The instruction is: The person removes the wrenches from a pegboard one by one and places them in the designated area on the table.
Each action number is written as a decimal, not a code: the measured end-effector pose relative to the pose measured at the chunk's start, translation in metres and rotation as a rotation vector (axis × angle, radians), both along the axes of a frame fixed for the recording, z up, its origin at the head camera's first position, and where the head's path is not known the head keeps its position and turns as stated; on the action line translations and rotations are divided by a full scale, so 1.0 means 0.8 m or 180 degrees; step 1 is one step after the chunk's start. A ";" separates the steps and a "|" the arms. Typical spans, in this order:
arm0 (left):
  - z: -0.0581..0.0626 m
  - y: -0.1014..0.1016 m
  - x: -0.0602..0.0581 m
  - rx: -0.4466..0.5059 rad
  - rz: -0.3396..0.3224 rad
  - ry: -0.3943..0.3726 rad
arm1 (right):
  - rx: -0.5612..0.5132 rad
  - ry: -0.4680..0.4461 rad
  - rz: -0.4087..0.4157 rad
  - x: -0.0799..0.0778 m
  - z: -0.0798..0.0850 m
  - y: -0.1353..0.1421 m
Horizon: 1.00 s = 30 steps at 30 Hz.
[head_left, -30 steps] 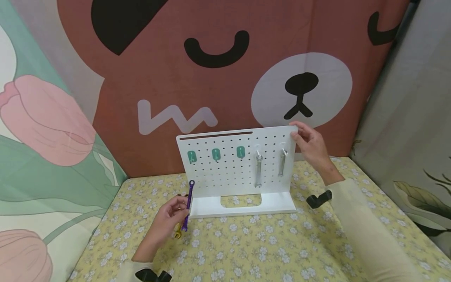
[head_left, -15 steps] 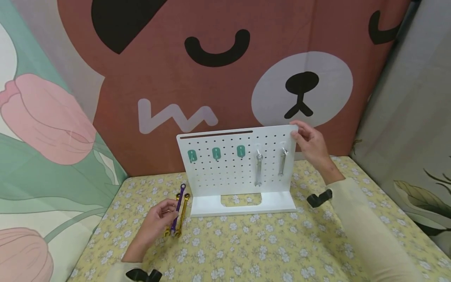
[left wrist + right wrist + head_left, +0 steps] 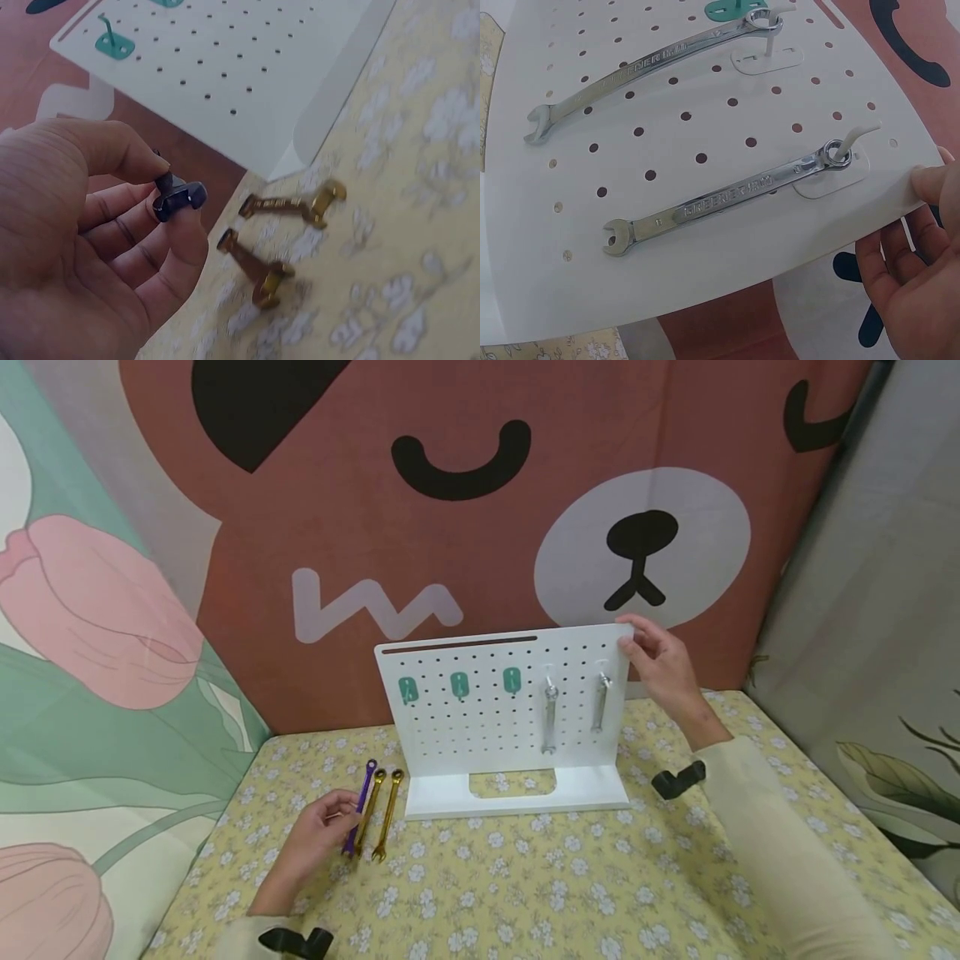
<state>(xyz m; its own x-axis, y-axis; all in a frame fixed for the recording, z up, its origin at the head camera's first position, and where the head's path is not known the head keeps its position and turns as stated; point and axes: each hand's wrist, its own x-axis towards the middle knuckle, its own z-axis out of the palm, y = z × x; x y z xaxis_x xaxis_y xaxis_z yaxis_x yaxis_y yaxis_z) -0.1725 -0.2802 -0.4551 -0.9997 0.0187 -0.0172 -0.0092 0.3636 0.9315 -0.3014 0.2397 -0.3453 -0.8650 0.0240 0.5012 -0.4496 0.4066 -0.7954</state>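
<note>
"What are you seeing at the left hand [image 3: 310,837]?"

"From my remote seat, I'm seeing its thumb and fingertips pinching a purple wrench [image 3: 361,807], ring end pointing away from the person. I can't tell whether the wrench is touching the yellow floral cloth [image 3: 525,893]."

"What is lying nearby?"

"Just to the right, a first gold wrench [image 3: 371,812] and a second gold wrench [image 3: 387,816] are lying on the cloth, left of a white pegboard [image 3: 442,764]."

"And the right hand [image 3: 663,675]?"

"It is gripping the pegboard's upper right corner, thumb resting on the front, fingers curling behind."

"What is hanging there?"

"I'm seeing a shorter silver wrench [image 3: 731,193] nearest that hand and a longer silver wrench [image 3: 656,61] beside it, both hanging by their ring ends from white hooks [image 3: 859,135]. Three green hooks [image 3: 460,686] are lining up to the left."
</note>
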 end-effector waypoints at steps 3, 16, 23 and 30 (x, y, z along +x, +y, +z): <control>-0.003 -0.006 -0.001 -0.0037 0.0036 -0.0027 | -0.0013 0.0010 0.0023 0.000 0.000 0.000; -0.007 -0.023 -0.011 -0.0439 0.0018 -0.0102 | -0.0024 0.0013 0.0027 0.000 -0.002 -0.001; -0.010 -0.026 -0.016 -0.0631 0.0045 -0.0067 | -0.0038 -0.0007 0.0028 0.000 -0.002 0.000; -0.018 -0.028 -0.024 -0.0853 0.0067 -0.0052 | 0.0004 -0.0003 0.0004 0.001 0.000 0.000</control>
<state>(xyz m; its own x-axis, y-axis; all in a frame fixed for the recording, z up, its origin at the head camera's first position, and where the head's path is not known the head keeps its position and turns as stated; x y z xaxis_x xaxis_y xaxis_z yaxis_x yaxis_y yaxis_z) -0.1919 -0.3023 -0.4691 -0.9993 -0.0094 -0.0349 -0.0336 0.5968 0.8017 -0.3007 0.2400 -0.3452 -0.8655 0.0224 0.5005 -0.4494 0.4070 -0.7953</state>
